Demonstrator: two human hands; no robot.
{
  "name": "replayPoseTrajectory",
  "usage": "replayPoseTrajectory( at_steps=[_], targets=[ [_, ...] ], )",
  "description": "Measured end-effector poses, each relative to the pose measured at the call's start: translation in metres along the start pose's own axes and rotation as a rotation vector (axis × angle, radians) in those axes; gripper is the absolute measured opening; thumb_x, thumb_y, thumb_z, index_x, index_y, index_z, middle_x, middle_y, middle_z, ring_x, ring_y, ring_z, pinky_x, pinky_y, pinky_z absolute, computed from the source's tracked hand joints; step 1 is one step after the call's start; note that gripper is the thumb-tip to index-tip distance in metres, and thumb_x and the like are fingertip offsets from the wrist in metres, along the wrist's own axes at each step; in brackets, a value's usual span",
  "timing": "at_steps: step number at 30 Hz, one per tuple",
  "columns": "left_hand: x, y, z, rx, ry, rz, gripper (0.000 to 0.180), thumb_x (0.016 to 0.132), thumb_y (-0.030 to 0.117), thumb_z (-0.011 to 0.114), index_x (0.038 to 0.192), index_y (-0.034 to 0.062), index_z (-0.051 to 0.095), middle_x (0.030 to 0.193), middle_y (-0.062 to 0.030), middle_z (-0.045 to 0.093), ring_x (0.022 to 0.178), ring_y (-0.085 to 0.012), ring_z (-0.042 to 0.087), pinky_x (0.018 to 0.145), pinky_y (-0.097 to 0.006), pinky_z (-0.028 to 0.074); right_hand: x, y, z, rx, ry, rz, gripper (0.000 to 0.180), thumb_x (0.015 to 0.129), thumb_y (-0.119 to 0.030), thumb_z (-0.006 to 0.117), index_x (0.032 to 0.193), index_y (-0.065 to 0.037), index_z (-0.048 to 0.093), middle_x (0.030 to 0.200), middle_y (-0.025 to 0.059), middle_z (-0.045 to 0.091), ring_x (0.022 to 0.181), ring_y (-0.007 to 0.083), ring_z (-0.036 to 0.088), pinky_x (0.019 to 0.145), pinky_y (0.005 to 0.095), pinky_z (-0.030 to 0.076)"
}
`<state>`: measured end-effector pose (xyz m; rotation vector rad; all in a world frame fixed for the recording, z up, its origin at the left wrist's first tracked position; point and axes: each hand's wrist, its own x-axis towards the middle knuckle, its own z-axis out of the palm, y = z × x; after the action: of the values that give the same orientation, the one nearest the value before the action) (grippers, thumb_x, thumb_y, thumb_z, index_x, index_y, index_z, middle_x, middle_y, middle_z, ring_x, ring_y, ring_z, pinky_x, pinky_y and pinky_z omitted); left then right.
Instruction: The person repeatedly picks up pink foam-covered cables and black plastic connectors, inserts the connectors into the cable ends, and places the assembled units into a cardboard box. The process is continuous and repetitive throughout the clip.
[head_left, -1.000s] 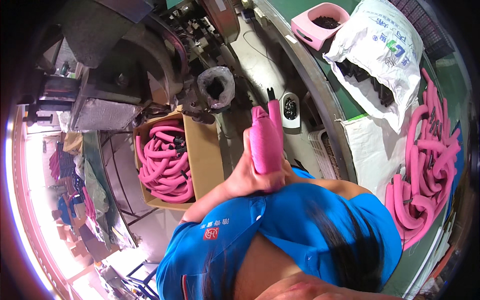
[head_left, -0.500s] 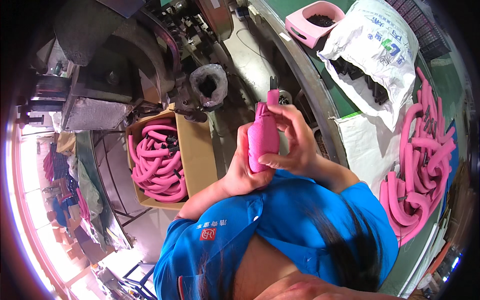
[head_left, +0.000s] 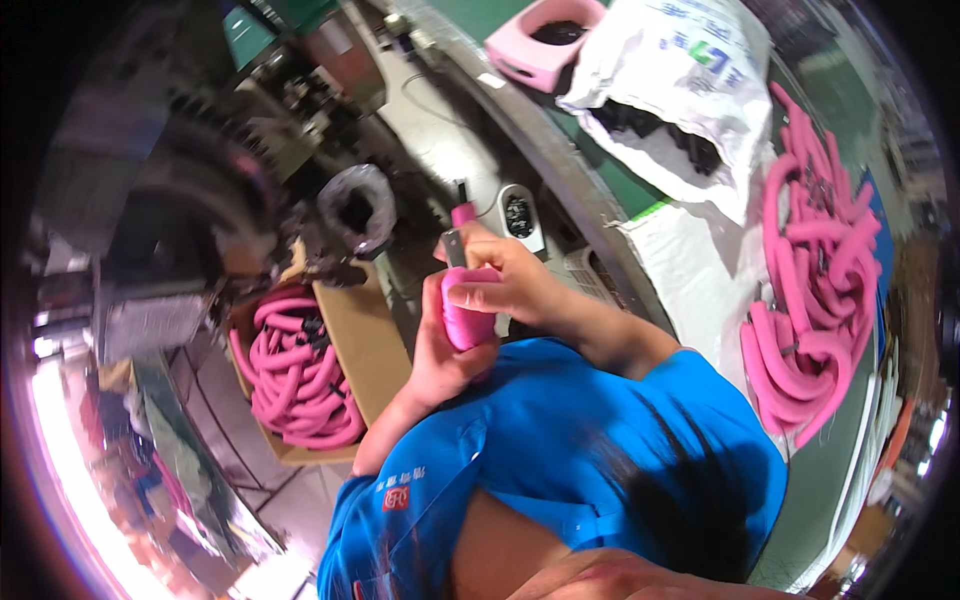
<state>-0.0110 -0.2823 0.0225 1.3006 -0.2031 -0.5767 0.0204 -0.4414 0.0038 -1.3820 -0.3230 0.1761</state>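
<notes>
My left hand (head_left: 440, 345) is wrapped round a thick pink foam-covered piece (head_left: 468, 325) in front of my chest. Closed on its upper part is my right hand (head_left: 515, 285), with the thumb lying across the front. A flat grey strip (head_left: 455, 250) stands up out of the pink. Just beyond it shows a short pink sleeve (head_left: 463, 214) with a dark narrow tip; whether the two are joined is hidden by my fingers.
A cardboard box (head_left: 365, 335) of pink foam tubes (head_left: 300, 380) stands at left, near dark machinery. On the green table at right are a pink bin (head_left: 525, 65), a white bag (head_left: 690, 60) with black parts, and piled pink tubes (head_left: 810, 340). A lined bucket (head_left: 340, 185) stands beyond.
My view has shifted, and both hands now sit further left in it. My right hand has closed over the pink piece's upper part, and the grey strip has come into sight.
</notes>
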Motion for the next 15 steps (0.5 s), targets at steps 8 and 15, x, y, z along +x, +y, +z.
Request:
replayPoseTrajectory(
  at_steps=[8,15],
  targets=[
    [-0.008,0.009,-0.019,0.114,0.077,-0.107,0.071,0.068,-0.004,0.062,0.128,0.0094,0.026,0.091,-0.0107,0.054,0.055,-0.0154,0.056,0.046,-0.027,0.049,0.01,0.138,-0.284,-1.243,1.112,-0.258,0.011,0.073,-0.005,0.062,0.084,-0.007,0.062,0.086,0.0136,0.057,0.09,0.0323,0.053,0.081,0.044,0.041],
    [-0.023,0.013,-0.032,0.407,0.06,-0.015,0.079,0.059,0.01,0.072,0.128,0.0059,0.034,0.101,-0.006,0.052,0.086,-0.0135,0.054,0.075,-0.029,0.046,-0.017,0.167,-0.408,-1.664,0.589,0.69,0.035,0.086,-0.028,0.049,0.113,-0.006,0.056,0.128,0.0204,0.048,0.118,0.0345,0.048,0.098,0.0437,0.04]
  ],
)
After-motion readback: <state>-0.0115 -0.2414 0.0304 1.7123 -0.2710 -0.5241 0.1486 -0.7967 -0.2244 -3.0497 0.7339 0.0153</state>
